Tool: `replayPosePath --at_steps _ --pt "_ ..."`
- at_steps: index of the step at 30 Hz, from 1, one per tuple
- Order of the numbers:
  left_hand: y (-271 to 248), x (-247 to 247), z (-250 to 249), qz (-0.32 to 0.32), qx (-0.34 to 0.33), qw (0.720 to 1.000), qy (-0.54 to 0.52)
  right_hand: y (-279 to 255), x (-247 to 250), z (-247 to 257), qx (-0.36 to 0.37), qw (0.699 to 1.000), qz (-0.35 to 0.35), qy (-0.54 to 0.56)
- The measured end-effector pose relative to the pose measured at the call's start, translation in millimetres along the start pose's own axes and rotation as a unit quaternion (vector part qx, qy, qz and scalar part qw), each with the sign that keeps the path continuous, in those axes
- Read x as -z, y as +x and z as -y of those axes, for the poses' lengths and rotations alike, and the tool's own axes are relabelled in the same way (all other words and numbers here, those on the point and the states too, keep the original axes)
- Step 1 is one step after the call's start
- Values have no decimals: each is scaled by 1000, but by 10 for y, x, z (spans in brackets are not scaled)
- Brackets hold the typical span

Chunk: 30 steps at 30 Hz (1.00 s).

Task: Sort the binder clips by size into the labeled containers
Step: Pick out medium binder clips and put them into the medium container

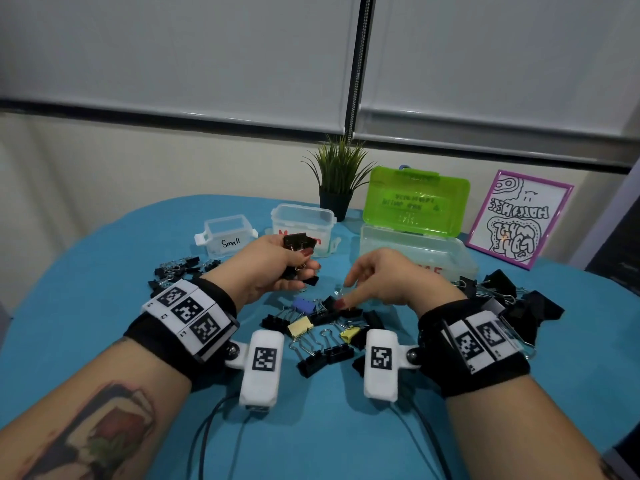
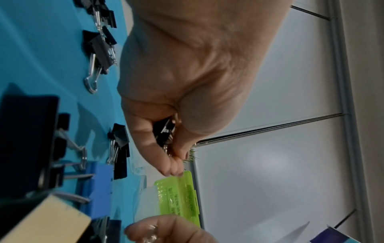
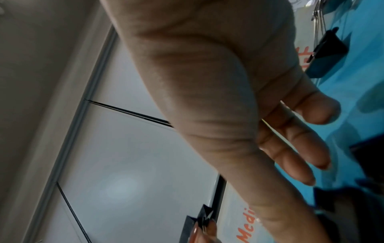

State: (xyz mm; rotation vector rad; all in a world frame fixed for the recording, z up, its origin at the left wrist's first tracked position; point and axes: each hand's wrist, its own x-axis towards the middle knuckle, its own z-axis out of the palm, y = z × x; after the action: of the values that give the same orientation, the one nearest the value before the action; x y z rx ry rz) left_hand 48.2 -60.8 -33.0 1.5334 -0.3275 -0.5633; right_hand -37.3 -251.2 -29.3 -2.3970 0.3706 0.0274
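Nearest the person, a loose heap of mixed binder clips, black ones with a blue, a cream and a yellow one among them, lies on the blue tablecloth just below both hands. The right hand hovers over this heap with its fingers loosely extended and pointing down toward the black clips; it grasps nothing that the views show, and its thumb tip sits just above one black clip. To its right, a pile of large black binder clips rests near the wrist. The left hand is raised slightly higher, its fingers and thumb curled round a bunch of black medium binder clips, whose wire handles poke out between the fingers. To its left lies a cluster of small black binder clips. Beyond the left hand stand a small clear plastic box marked "Small" and a taller clear tub with red lettering, directly behind the held clips. Beyond the right hand sits a clear case with an upright green lid.
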Motion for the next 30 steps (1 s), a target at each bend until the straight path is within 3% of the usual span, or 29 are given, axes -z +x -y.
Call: replayPosePath --at_steps 2,8,13,18,23,30 --pt "11 -3 9 -2 -3 1000 15 2 -40 23 -3 999 37 -24" --pt "10 -18 27 9 -6 1000 29 42 -100 47 22 999 34 -9" --pt "-15 -46 10 32 2 999 -3 31 -91 62 50 989 -51 130" --pt "-38 -86 -4 52 5 998 -26 66 -98 116 115 928 -157 317" --pt "14 -70 28 31 -15 999 4 72 -194 193 166 901 -120 383" --pt "-5 -94 22 44 -11 999 -14 105 -268 211 183 898 -121 381"
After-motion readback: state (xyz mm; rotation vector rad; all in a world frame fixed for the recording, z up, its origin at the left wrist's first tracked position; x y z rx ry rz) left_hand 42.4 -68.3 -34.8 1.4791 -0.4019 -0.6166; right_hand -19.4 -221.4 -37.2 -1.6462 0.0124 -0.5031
